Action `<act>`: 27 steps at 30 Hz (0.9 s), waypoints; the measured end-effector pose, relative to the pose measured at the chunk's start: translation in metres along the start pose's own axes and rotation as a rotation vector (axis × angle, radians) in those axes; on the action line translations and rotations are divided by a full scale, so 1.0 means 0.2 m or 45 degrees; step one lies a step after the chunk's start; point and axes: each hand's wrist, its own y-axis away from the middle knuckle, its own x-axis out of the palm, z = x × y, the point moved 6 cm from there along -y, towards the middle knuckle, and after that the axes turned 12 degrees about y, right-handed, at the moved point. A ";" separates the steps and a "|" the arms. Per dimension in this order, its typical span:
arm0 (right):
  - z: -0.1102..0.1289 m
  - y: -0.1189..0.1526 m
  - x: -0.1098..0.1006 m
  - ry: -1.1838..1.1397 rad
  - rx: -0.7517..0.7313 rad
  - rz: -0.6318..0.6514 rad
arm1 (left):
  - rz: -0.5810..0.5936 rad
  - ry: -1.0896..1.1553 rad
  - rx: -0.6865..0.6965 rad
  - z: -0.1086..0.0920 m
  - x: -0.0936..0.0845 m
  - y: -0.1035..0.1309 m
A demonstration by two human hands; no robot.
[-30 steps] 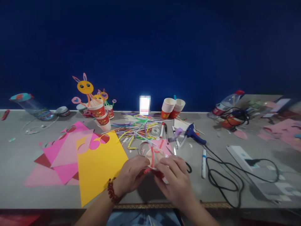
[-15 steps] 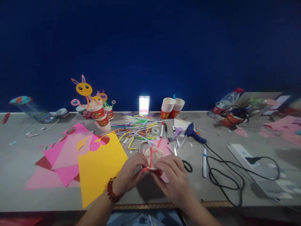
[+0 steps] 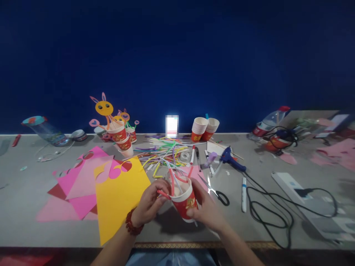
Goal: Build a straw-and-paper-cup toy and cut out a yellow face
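Through my remote view, the room is a dark blue wall (image 3: 177, 59) rising behind a grey table (image 3: 22, 195), whose front edge carries a patterned gold strip (image 3: 172, 245). I take the yellow sheet (image 3: 119, 203) as my landmark. Just right of it, the red paper cup (image 3: 183, 205) tilts above the tabletop, gripped by my right hand (image 3: 206, 207). My left hand (image 3: 151, 201) pinches a red strip (image 3: 163, 193) at the cup's rim.

Left of the yellow sheet, and partly under it, pink sheets (image 3: 80, 181) fan out. Behind it stands a cup figure with a yellow face (image 3: 104, 108). Behind it to the right I see a heap of coloured strips (image 3: 163, 151), then stacked cups (image 3: 199, 129) and a glowing rectangle (image 3: 172, 126), too blurred to read, near the wall. Farther right of the sheet lie scissors (image 3: 222, 197), a blue glue gun (image 3: 233, 160), a white marker (image 3: 244, 195) and, well apart, a white power strip (image 3: 287, 186).
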 end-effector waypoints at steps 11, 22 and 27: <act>-0.07 0.01 0.09 0.335 -0.021 -0.213 | -0.342 0.122 -0.048 0.15 -0.06 0.06; -0.12 0.01 0.17 0.427 -0.057 -0.223 | -0.729 0.608 -0.238 0.25 -0.03 0.05; -0.14 0.01 0.16 0.496 -0.014 -0.276 | -0.689 0.295 -0.197 0.26 -0.07 0.09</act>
